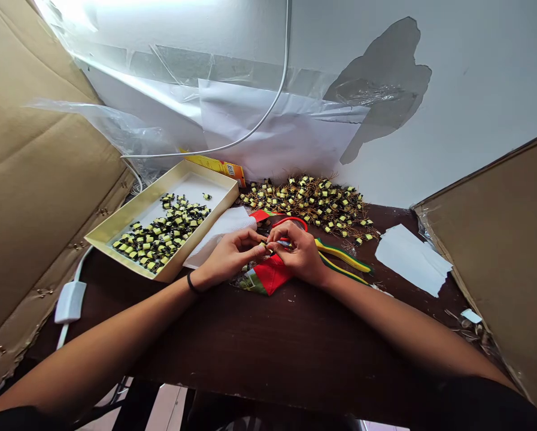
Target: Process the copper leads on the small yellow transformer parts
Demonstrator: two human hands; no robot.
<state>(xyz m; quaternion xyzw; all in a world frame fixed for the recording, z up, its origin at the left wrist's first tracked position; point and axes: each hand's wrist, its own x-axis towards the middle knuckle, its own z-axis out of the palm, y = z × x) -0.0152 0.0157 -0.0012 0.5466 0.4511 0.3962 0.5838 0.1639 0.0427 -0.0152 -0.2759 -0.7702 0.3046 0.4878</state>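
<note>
My left hand (230, 254) and my right hand (297, 252) meet at the middle of the dark table (295, 341), fingertips pinched together on one small yellow-and-black wound part (265, 243). They work just above a red, green and yellow cloth (268, 276). A pile of the same small parts with loose copper wires (315, 203) lies behind the hands. To the left, a cream cardboard tray (129, 215) holds several more of these parts (160, 233).
White paper (214, 236) lies by the tray and a torn white sheet (412, 257) at the right. Cardboard walls stand left (35, 179) and right (506, 257). A white cable with an inline switch (70, 301) runs down the left edge. Plastic sheeting hangs behind.
</note>
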